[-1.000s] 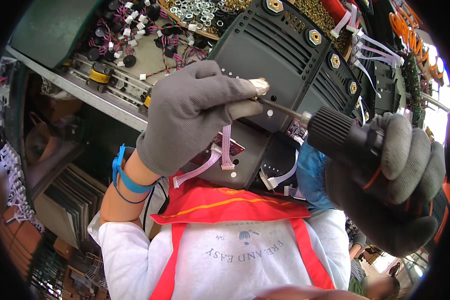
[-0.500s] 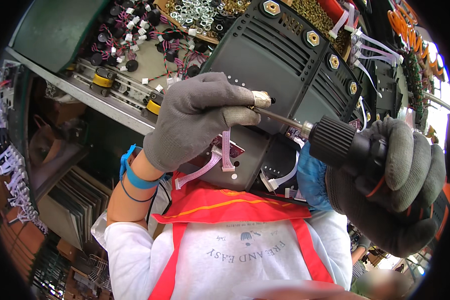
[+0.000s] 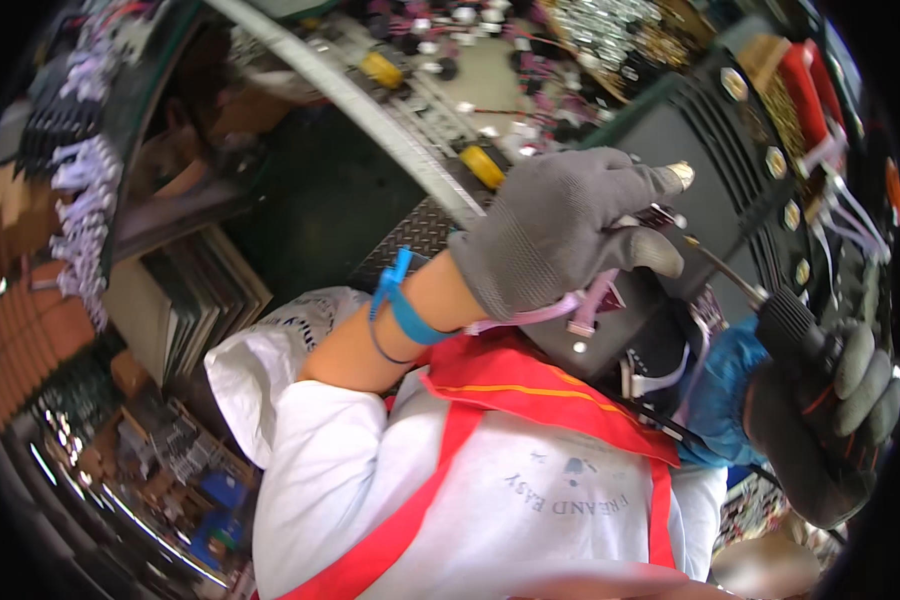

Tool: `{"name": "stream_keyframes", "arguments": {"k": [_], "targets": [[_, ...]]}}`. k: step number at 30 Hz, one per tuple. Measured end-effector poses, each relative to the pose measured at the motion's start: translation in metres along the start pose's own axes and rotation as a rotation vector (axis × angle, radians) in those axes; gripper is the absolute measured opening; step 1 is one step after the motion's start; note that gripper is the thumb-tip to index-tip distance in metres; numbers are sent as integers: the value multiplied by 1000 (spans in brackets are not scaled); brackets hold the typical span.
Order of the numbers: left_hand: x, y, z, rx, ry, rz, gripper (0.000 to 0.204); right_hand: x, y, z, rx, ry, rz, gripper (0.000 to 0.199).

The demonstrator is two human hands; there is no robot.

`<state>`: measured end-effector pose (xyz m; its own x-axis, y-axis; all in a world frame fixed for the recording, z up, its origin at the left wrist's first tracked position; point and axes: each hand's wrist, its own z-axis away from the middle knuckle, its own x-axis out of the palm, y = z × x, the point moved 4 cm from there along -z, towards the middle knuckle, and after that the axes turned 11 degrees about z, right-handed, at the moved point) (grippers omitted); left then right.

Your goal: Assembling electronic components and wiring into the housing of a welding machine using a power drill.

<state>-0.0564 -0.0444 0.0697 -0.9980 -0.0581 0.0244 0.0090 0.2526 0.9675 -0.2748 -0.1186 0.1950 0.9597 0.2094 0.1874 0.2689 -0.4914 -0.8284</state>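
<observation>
My left hand (image 3: 560, 235), in a grey knit glove with a pale wrap on one fingertip, is over the black panel (image 3: 700, 150), index finger and thumb parted. Small dark and shiny bits show in that gap; whether the hand touches them I cannot tell. My right hand (image 3: 850, 400), also gloved, is wrapped round a black electric screwdriver (image 3: 788, 322). Its long bit (image 3: 730, 272) points up-left, the tip just short of my left thumb. Below my left hand, pinkish ribbon cables (image 3: 592, 308) with white connectors hang from a small red circuit board (image 3: 610, 288), partly hidden.
A metal rail with yellow blocks (image 3: 483, 167) edges the bench. Behind lie small wired black parts (image 3: 450, 68) and a tray of metal nuts (image 3: 605, 35). Brass fittings (image 3: 776, 162) line the panel's far side. Flat boards (image 3: 185, 290) stand upright below left.
The view has swung left, so the bench appears further right. My left fingers have come apart from the screwdriver tip they were pinching. My right hand still grips the screwdriver.
</observation>
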Motion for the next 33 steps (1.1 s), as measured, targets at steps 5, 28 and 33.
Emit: {"name": "stream_keyframes", "arguments": {"k": [5,28,33], "targets": [[-2,6,22,141,-60,-618,38,-27,4,-12,2,70,310,26],[19,-6,-22,266,-331,-747,24,27,26,-2,-1,-447,175,48],[12,-1,-19,285,-295,-748,26,23,33,0,34,-414,147,48]]}}
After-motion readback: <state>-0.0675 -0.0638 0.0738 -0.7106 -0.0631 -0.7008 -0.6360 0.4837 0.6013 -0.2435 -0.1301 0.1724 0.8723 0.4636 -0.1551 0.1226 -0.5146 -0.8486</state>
